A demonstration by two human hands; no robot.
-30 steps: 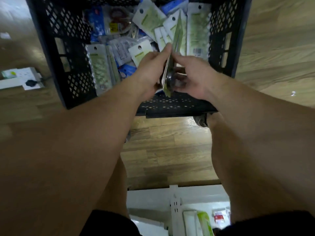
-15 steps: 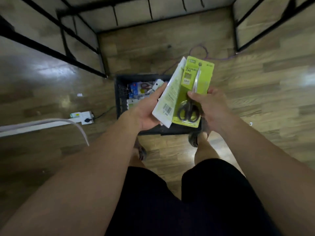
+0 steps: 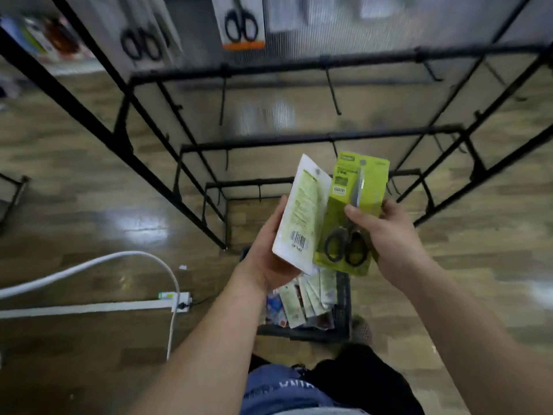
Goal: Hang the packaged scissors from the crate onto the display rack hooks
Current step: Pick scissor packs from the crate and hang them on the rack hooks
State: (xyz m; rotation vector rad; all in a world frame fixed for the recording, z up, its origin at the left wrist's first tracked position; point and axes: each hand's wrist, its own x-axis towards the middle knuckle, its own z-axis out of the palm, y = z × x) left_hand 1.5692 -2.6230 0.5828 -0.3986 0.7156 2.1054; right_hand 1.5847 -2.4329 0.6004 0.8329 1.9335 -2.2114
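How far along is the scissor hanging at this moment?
Done: a few scissor packs hang high on the rack. In hand: the left hand holds a white-backed pack and the right hand a green pack, both raised above the crate, neither on a hook. Left: the nearer hooks are bare, and more packs lie in the crate.

A lime-green carded package [image 3: 344,205] of black-handled scissors is held face-up and tilted in the right hand [image 3: 386,235]. Beside it, a second package [image 3: 302,217], white back and barcode showing, is held in the left hand [image 3: 266,253]. The black crate [image 3: 344,307], with more packages inside, lies below the hands. Black rack hooks [image 3: 332,92] are seen beyond the hands.
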